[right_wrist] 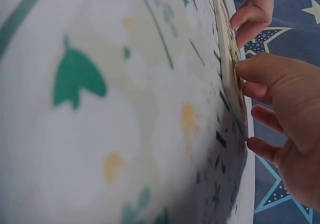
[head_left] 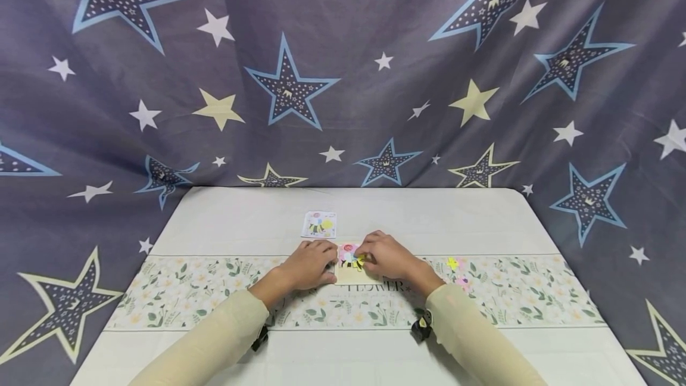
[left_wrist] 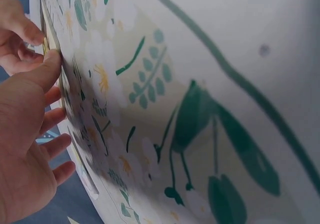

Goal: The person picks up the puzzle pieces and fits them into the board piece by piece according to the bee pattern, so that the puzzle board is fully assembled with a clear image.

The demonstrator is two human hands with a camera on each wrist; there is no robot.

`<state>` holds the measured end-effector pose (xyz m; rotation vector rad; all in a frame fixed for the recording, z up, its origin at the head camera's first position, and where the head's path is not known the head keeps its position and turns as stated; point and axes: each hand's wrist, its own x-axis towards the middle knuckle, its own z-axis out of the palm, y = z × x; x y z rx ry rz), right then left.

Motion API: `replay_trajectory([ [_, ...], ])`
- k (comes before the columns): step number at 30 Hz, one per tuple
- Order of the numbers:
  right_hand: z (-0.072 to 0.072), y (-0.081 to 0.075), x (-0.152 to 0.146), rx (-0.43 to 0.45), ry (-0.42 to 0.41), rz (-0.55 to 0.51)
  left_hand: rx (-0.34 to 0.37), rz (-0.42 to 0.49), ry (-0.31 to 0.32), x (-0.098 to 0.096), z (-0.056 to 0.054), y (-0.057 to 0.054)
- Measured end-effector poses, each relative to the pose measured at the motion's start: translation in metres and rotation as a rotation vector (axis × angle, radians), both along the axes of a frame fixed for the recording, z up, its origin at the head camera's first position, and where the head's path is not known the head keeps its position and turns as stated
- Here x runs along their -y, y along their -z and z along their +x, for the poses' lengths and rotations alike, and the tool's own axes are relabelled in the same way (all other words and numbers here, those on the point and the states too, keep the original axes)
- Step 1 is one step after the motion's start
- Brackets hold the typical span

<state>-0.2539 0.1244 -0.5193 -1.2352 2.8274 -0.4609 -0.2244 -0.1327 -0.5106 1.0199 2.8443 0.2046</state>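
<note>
Gripping bee puzzle board with left hand, pinching yellow piece in right hand; ideally aligning contours before pressing evenly.

The head camera looks from above the near side, forward and down over both sleeves, far enough back to take in most of the white tabletop and the star-printed curtain beyond. Down low, each wrist camera faces the far side, its picture turned sideways, so near the floral print that it looms large. All three share the left hand, the right hand and the cream board between them.
</note>
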Motion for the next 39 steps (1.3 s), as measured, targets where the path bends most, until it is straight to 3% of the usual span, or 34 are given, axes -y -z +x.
replay_trajectory([
  [19,0.004,0.0,0.006,0.022,0.066,0.042,0.005,-0.012,0.001,-0.001,-0.001,0.0],
  [26,0.005,0.001,0.005,0.022,0.056,0.037,0.004,-0.008,0.001,0.0,-0.002,0.0],
  [34,0.004,-0.004,0.0,0.096,0.041,-0.008,-0.004,0.014,0.012,0.0,-0.001,-0.001],
  [39,0.003,-0.008,-0.01,0.098,0.049,-0.045,-0.005,0.015,0.012,0.0,-0.001,0.0],
])
